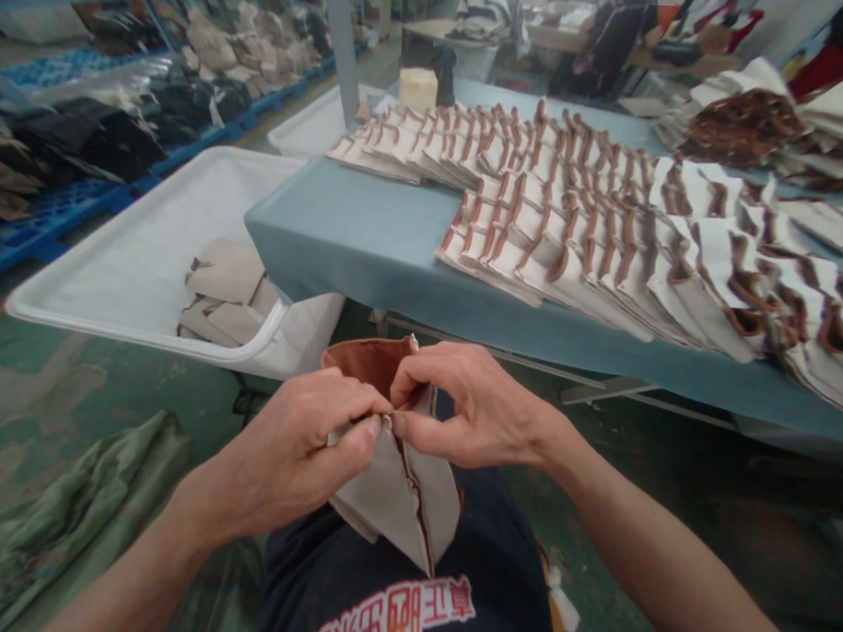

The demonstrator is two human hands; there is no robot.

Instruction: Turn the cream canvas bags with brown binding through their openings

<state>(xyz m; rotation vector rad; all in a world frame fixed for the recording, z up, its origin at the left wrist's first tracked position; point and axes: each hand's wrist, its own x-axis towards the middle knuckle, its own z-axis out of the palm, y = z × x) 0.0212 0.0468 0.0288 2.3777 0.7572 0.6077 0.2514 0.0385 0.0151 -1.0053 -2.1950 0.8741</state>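
A sewn boot upper [415, 500], off-white outside with a brown lining, is held over my lap with its opening away from me. A dark seam runs down its near side. My left hand [306, 441] pinches the edge at the top of that seam between thumb and fingers. Right beside it, my right hand [470, 401] pinches the same edge, the two thumbs almost touching. The spot between my fingertips is too small to make out.
Rows of similar uppers [570, 220] overlap on a blue-covered table [356, 221] ahead. A white tub [149, 196] at the left holds several pieces [225, 281]. Green cloth [97, 507] lies at lower left. Loaded pallets [150, 164] stand beyond; a person [601, 36] is in the background.
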